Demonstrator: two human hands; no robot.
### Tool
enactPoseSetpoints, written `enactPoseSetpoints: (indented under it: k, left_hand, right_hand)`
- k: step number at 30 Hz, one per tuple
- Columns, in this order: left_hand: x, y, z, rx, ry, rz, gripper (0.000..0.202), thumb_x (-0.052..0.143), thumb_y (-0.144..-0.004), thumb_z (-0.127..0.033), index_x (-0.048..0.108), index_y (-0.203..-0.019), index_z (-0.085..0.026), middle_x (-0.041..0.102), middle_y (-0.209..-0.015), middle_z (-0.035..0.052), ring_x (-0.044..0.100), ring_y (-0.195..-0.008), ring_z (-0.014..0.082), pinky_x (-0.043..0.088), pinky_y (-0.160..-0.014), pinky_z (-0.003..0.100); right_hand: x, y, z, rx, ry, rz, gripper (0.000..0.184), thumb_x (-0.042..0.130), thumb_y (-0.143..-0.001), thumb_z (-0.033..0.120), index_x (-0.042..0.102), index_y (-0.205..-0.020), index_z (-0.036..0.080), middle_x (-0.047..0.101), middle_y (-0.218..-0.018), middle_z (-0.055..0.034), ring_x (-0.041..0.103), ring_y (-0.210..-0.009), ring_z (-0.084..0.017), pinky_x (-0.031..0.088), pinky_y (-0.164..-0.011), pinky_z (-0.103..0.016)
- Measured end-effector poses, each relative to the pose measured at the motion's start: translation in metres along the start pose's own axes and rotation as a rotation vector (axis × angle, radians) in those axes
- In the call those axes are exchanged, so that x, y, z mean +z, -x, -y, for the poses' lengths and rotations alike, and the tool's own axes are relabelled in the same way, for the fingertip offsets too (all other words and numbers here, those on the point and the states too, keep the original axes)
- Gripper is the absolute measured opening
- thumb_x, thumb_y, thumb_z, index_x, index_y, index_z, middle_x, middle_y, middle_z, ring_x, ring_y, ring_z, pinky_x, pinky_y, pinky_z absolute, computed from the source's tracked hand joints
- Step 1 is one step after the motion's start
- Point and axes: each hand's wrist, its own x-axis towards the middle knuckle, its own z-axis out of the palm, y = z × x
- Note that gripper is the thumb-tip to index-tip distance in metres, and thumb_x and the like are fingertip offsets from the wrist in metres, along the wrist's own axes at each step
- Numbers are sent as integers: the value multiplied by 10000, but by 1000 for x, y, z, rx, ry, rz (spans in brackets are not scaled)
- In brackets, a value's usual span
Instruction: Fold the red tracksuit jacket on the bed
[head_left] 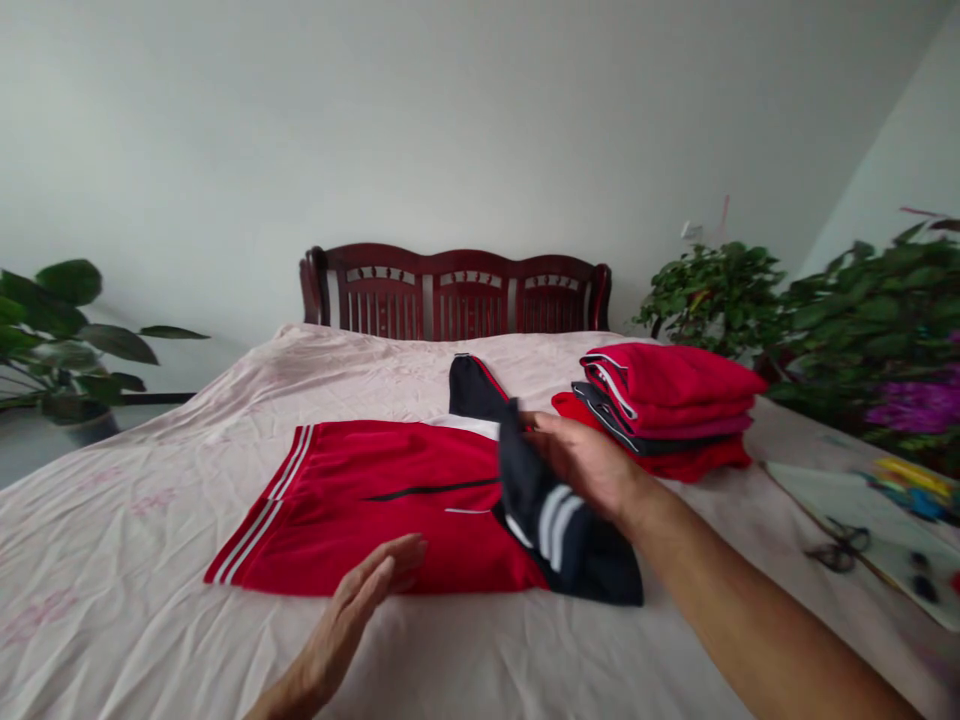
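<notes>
My left hand (pixel 349 620) is open, fingers flat and upright at the lower edge of the red track jacket (pixel 375 510), which lies spread on the pale pink bedsheet (pixel 112 570). My right hand (pixel 581 465) is closed on the jacket's black, white-striped sleeve (pixel 555 530). Farther off, a stack of folded red garments (pixel 660 400) sits just beside it, before a dark wooden headboard (pixel 457 295).

The pale pink bed (pixel 112 540) carries a red track jacket (pixel 375 510) beside stacked folded clothes (pixel 667 400).
</notes>
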Motion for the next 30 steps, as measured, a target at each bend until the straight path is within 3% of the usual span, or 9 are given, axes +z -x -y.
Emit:
enactPoseSetpoints:
  k: [2,4,8,11,13,16,20,24,30]
  left_hand:
    - [2,-1,9,-111,246,50,679,474,-860,-692,585,-1364,-251,619,-1378,130,536,-1309,349,428,-1075,568]
    - [-9,-1,21,-116,213,-46,736,646,-751,-660,567,-1376,-279,605,-1397,118,485,-1351,376,404,-1087,596]
    - [-39,1,35,39,-102,-309,986,892,-446,-285,551,-1371,-293,590,-1417,62,386,-1416,389,341,-1177,506]
    - [-44,3,30,44,-185,-372,1047,886,-393,-215,532,-1376,-275,629,-1363,71,475,-1352,389,382,-1158,488]
    - [-41,1,23,-45,-109,-378,927,887,-439,-253,576,-1312,-280,663,-1309,82,547,-1286,374,467,-1084,486]
    - [-37,-4,8,-205,37,-357,490,765,-688,-387,656,-1145,-250,734,-1140,103,696,-1057,321,608,-835,456]
    - [-50,-15,-20,-316,210,-499,183,725,-728,-260,649,-882,-197,729,-797,43,701,-665,182,588,-544,271]
    - [-93,-23,-40,-153,17,-538,236,751,-712,-316,638,-878,-192,649,-659,-33,596,-522,104,463,-397,166]
    - [-146,-39,-32,-226,-465,-621,421,720,-665,-505,649,-928,-184,602,-567,-41,603,-518,162,489,-389,236]
  right_hand:
    - [26,-4,-9,50,-41,181,399,636,-859,396,621,-1191,176,732,-1105,-122,707,-965,-212,536,-912,-393]
    - [26,-6,-21,10,47,158,417,675,-833,377,631,-1194,175,697,-1200,-136,678,-1062,-223,515,-961,-404]
    - [-29,-6,-54,-183,417,-261,444,726,-734,433,682,-1110,201,705,-1170,-119,649,-1111,-274,489,-998,-464]
    - [-73,10,-80,-169,715,-332,529,727,-690,405,670,-1179,211,659,-1275,-131,589,-1218,-326,443,-1053,-522]
    - [-90,28,-97,-157,905,-274,598,698,-696,343,625,-1278,226,605,-1365,-122,546,-1278,-332,419,-1083,-534]
    - [-98,51,-122,-243,1195,-209,752,665,-633,188,564,-1371,290,560,-1426,-72,497,-1331,-335,404,-1117,-509]
    - [-107,57,-150,-357,1378,-227,793,510,-629,71,559,-1371,344,581,-1414,-12,548,-1293,-314,475,-1070,-470]
    - [-124,55,-165,-417,1426,-304,837,415,-609,32,551,-1375,343,625,-1359,-2,614,-1221,-284,552,-992,-467]
    - [-132,56,-172,-406,1516,-356,716,439,-638,45,628,-1278,307,697,-1228,-42,657,-1144,-308,579,-952,-474]
